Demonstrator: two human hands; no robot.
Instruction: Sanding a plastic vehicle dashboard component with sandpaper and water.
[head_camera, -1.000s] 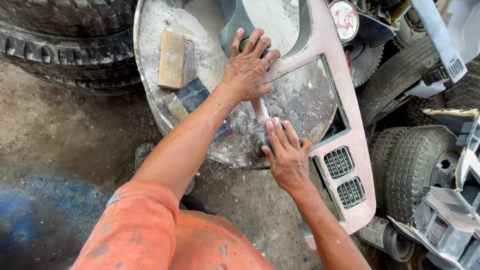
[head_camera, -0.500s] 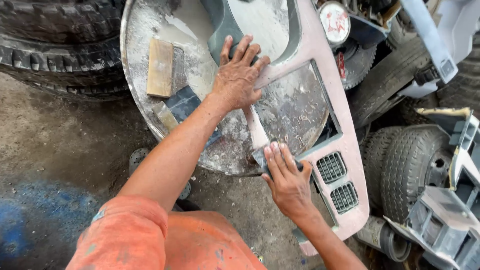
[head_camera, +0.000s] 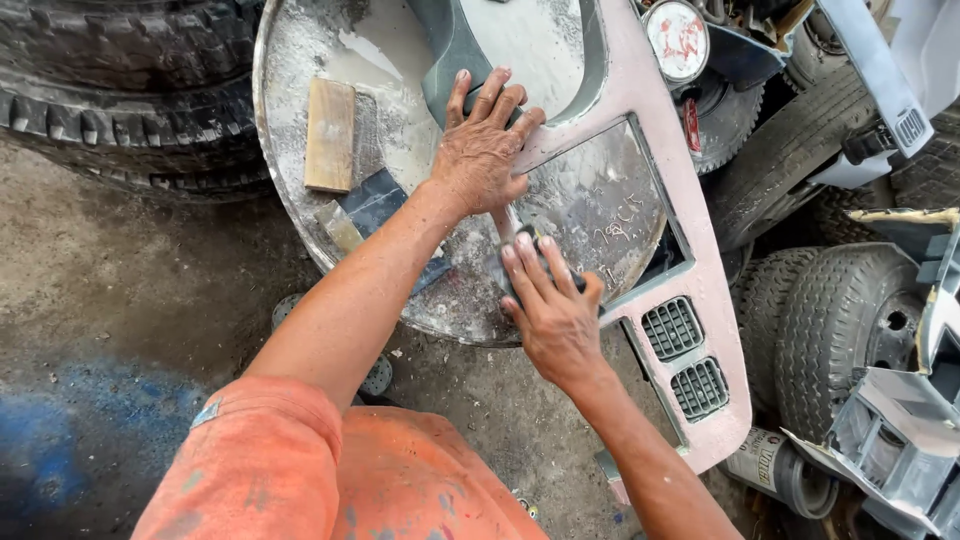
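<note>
panel (head_camera: 690, 230), pale pink, lies across a round dusty drum top (head_camera: 290, 150), its lower end with two vent grilles (head_camera: 685, 355) hanging past the rim toward the ground. my left hand (head_camera: 485, 150) rests flat on the panel's upper frame, fingers spread wide, gripping nothing. my right hand (head_camera: 555, 310) sits lower, on the frame's inner edge just beside the rectangular opening, fingers pressed down together over a small dark pad (head_camera: 520, 262); most of the pad is hidden under them, so i cannot tell its kind. wood block (head_camera: 330, 135) lies on the drum top left of my left hand, well apart from it. a dark sheet (head_camera: 375, 200) lies just below the block, partly under my left forearm. tyres (head_camera: 130, 90) lie beyond the drum at left, more (head_camera: 850, 300) at right.
</note>
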